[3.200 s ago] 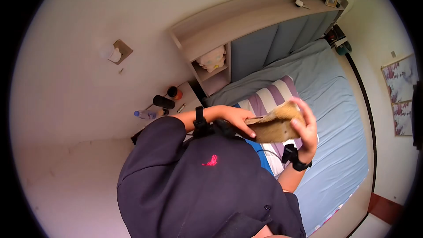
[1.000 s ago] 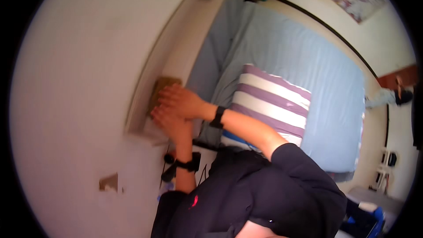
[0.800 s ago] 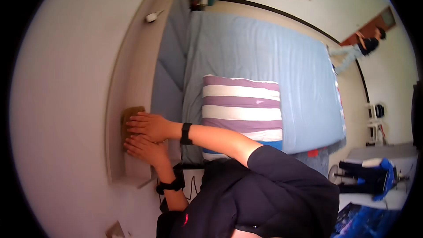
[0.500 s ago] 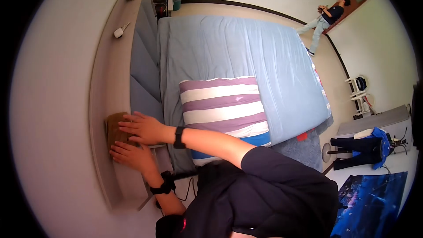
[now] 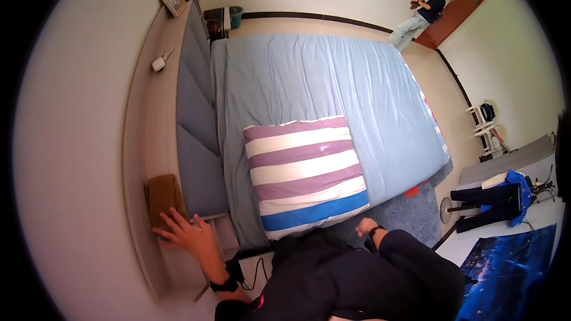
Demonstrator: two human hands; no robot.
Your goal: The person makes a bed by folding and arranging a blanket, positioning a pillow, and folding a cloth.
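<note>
A folded brown cloth [image 5: 165, 193] lies on the wooden headboard ledge at the left. My left hand [image 5: 191, 236] is open with its fingers spread, and its fingertips are at the near edge of the cloth; whether they press on it I cannot tell. My right hand [image 5: 367, 226] is away from the ledge, over the near side of the bed by the grey-blue rug. Its fingers look curled in, and nothing shows in them. Each wrist wears a black band. Between the hands lies a striped pillow [image 5: 306, 169] in purple, white and blue.
The bed [image 5: 297, 77] has a blue-grey sheet. Farther along the headboard ledge [image 5: 143, 113] are a white object [image 5: 159, 63] and a picture frame [image 5: 172, 0]. Another person [image 5: 429, 9] stands by the door. A fan stand, hanging clothes [image 5: 488, 199] and a rug [image 5: 389, 217] are on the right.
My right hand has left the cloth and swung to the right, past the pillow. My left hand has shifted to the cloth's near edge with fingers spread. The view has tilted slightly.
</note>
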